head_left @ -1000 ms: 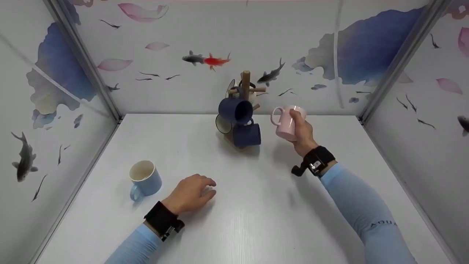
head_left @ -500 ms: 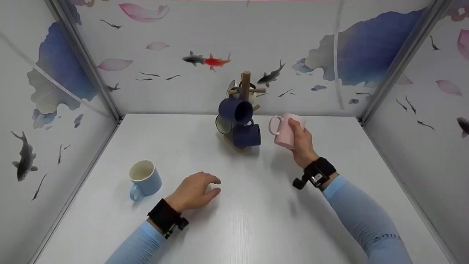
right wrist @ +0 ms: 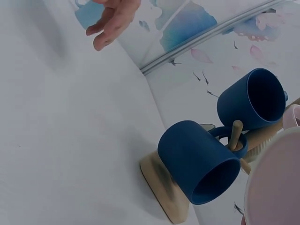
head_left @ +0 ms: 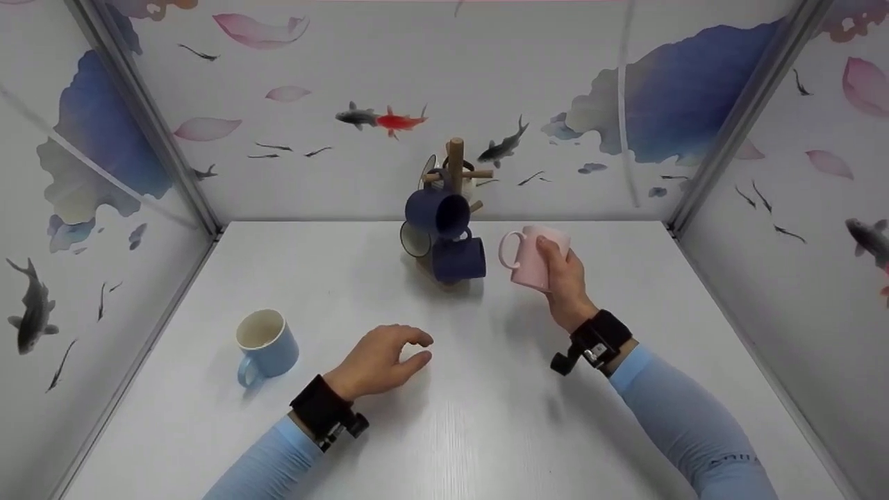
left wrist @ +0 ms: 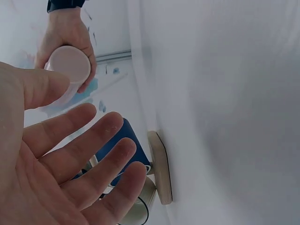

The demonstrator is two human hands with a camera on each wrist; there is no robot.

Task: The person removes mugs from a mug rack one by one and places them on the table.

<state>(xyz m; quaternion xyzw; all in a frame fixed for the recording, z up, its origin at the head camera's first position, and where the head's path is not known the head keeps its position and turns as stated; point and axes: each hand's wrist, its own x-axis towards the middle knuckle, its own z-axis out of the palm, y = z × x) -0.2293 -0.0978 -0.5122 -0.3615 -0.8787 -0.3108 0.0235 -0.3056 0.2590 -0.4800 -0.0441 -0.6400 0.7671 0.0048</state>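
Note:
My right hand (head_left: 566, 281) grips a pink mug (head_left: 531, 262) round its body, raised above the table with the handle pointing left. In the right wrist view the pink mug (right wrist: 276, 187) shows at the lower right edge. Left of it stands a wooden mug rack (head_left: 455, 156) with two dark blue mugs (head_left: 460, 258) hanging on its pegs and pale mugs (head_left: 415, 239) partly hidden behind them. My left hand (head_left: 380, 360) holds nothing; its fingers are spread and slightly bent over the table, as the left wrist view of the hand (left wrist: 79, 159) also shows.
A light blue mug (head_left: 269, 342) stands upright on the white table (head_left: 458, 430), left of my left hand, its handle toward the front. A back wall (head_left: 292, 187) and side walls printed with fish and petals enclose the table.
The pink mug has come down and slightly left in my right hand, nearer the table. My left hand has shifted a little to the right. The head view has turned slightly.

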